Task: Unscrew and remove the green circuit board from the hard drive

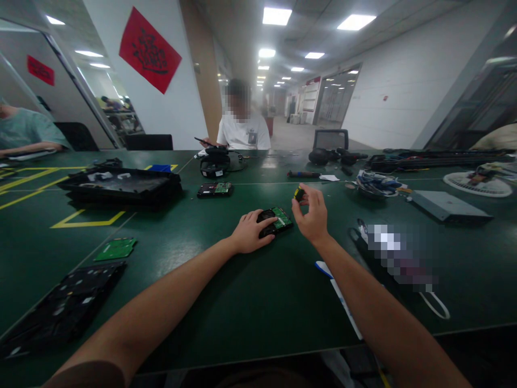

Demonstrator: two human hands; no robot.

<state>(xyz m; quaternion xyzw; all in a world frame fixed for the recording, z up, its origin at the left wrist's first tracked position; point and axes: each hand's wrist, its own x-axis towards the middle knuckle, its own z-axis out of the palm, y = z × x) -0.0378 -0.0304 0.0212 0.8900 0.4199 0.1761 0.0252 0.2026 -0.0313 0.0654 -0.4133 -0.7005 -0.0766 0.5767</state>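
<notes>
Near the middle of the green table, a black hard drive (284, 216) lies with its green circuit board facing up. My left hand (252, 233) grips it from the left, thumb along the near side and fingers over the top. Just to its right, my right hand (311, 214) is raised slightly above the table. Its thumb and fingertips pinch a short black-and-yellow screwdriver (299, 193); only the handle shows, and its tip cannot be made out. The screwdriver appears apart from the drive.
Another opened drive (214, 189) lies farther back, near a black tray (121, 184). At left are a green circuit board (116, 249) and a black plastic frame (64, 302). On the right stand a cable bundle (377, 183) and grey metal box (450, 206). A person (244, 132) sits opposite.
</notes>
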